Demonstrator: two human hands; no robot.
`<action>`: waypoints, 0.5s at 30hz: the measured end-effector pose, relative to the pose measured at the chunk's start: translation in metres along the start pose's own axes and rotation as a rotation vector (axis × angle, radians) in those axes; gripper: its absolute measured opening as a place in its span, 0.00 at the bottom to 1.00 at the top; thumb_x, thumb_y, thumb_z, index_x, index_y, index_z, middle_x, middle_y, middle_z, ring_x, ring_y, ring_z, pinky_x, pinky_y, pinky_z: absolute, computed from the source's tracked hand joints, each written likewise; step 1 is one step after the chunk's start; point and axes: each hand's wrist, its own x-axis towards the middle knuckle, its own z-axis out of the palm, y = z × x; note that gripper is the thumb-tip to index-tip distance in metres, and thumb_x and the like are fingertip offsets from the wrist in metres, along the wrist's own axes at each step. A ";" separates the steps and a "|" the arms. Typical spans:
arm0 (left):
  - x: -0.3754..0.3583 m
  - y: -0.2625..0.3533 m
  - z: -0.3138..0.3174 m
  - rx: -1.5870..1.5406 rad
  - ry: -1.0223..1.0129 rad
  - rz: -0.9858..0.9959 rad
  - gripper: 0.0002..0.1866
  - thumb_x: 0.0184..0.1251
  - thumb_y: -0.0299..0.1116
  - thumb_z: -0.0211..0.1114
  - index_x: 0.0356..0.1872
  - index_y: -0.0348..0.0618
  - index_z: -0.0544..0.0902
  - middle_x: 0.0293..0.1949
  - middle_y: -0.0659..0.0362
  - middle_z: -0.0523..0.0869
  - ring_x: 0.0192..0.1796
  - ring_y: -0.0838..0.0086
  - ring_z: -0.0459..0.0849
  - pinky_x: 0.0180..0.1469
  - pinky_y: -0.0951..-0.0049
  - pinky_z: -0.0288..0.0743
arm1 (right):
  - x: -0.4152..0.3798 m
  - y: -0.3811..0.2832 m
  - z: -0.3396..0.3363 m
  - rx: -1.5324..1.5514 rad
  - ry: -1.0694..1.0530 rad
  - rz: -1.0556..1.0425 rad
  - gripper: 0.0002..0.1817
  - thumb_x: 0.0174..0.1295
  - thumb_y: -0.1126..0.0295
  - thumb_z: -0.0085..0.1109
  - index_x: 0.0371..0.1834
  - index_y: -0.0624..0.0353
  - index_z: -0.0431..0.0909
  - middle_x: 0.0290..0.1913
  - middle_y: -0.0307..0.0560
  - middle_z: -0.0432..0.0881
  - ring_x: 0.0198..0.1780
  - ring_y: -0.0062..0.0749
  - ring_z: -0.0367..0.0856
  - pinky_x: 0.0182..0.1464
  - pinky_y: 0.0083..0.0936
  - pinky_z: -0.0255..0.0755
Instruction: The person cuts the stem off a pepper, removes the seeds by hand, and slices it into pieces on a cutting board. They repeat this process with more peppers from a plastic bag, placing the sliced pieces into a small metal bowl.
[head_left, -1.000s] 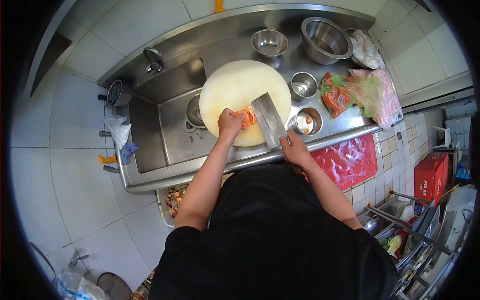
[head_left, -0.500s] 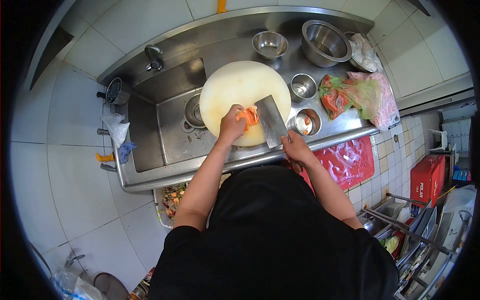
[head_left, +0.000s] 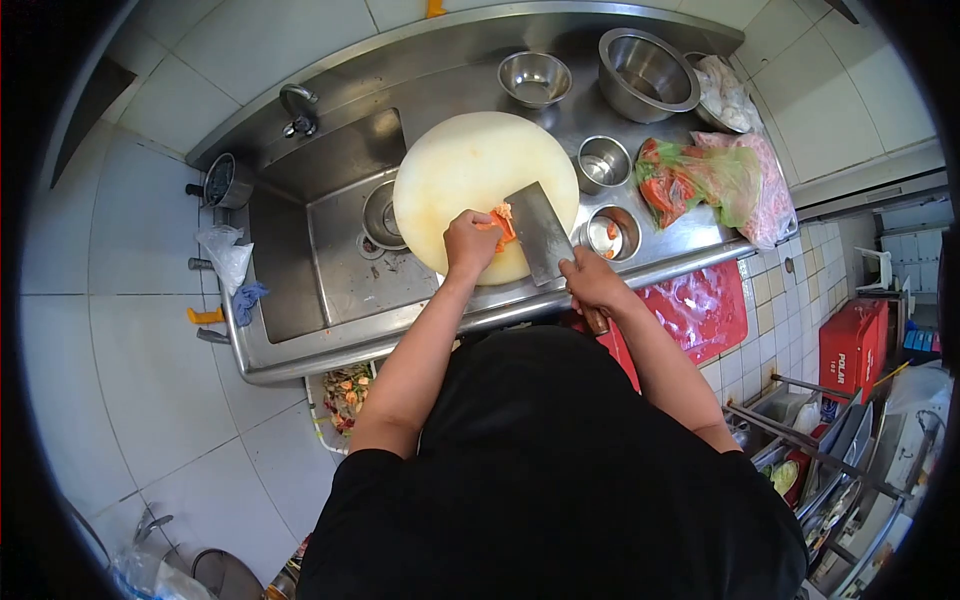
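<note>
A round white cutting board (head_left: pixel 460 165) lies across the sink edge and counter. My left hand (head_left: pixel 472 243) is closed on an orange-red vegetable piece (head_left: pixel 504 228) on the board; it resembles bell pepper, with pale bits at its top end. My right hand (head_left: pixel 594 280) grips the wooden handle of a cleaver (head_left: pixel 541 233). The broad blade lies tilted over the board's right part, close beside the vegetable piece. My left fingers hide part of the piece. A small steel bowl (head_left: pixel 628 240) with a few orange-red bits stands just right of the board.
Behind stand an empty steel bowl (head_left: pixel 535 78), a small steel pot (head_left: pixel 604 163) and a large steel basin (head_left: pixel 650 76). A green bag of red food (head_left: pixel 690 180) lies to the right. The sink (head_left: pixel 290 265) is on the left, a scrap bin (head_left: pixel 345 398) below.
My left fingers have closed further over the vegetable piece, so less of it shows. The cleaver remains close beside it, and the whole view has shifted slightly.
</note>
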 end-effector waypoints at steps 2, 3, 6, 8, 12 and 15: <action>-0.001 -0.002 0.000 -0.032 0.000 -0.029 0.13 0.51 0.32 0.74 0.38 0.40 0.87 0.38 0.51 0.91 0.42 0.61 0.90 0.49 0.66 0.83 | -0.001 0.003 0.005 -0.084 0.035 -0.014 0.18 0.76 0.60 0.49 0.47 0.70 0.69 0.31 0.62 0.80 0.23 0.42 0.83 0.25 0.40 0.77; -0.001 -0.006 0.002 -0.028 0.010 -0.005 0.14 0.51 0.31 0.75 0.39 0.38 0.87 0.39 0.50 0.91 0.42 0.64 0.90 0.49 0.67 0.83 | 0.000 0.006 0.008 -0.169 0.069 -0.036 0.19 0.76 0.60 0.49 0.47 0.71 0.70 0.34 0.69 0.82 0.28 0.51 0.87 0.31 0.45 0.80; -0.001 -0.014 0.003 -0.062 0.002 -0.013 0.14 0.50 0.31 0.75 0.39 0.39 0.86 0.40 0.50 0.90 0.42 0.63 0.89 0.49 0.66 0.82 | 0.011 0.031 0.022 -0.289 0.188 -0.143 0.20 0.75 0.59 0.49 0.47 0.71 0.71 0.39 0.77 0.82 0.42 0.68 0.85 0.46 0.53 0.77; -0.002 -0.018 0.003 -0.096 -0.022 -0.042 0.14 0.49 0.31 0.75 0.37 0.41 0.86 0.39 0.50 0.89 0.42 0.60 0.89 0.49 0.63 0.82 | 0.008 0.035 0.026 -0.287 0.199 -0.121 0.20 0.75 0.58 0.50 0.47 0.70 0.71 0.41 0.78 0.82 0.46 0.72 0.82 0.50 0.55 0.75; -0.003 -0.017 0.004 0.073 0.079 0.160 0.13 0.47 0.31 0.76 0.35 0.40 0.84 0.39 0.52 0.86 0.44 0.57 0.86 0.50 0.61 0.80 | 0.006 0.037 0.032 -0.278 0.237 -0.086 0.20 0.75 0.57 0.51 0.46 0.69 0.72 0.42 0.78 0.82 0.50 0.75 0.80 0.53 0.57 0.73; -0.004 -0.013 0.000 0.111 0.078 0.203 0.13 0.47 0.30 0.76 0.33 0.39 0.83 0.40 0.51 0.84 0.44 0.56 0.85 0.51 0.60 0.79 | 0.007 0.038 0.033 -0.230 0.236 -0.084 0.20 0.75 0.57 0.50 0.46 0.69 0.72 0.42 0.78 0.82 0.50 0.75 0.80 0.53 0.58 0.73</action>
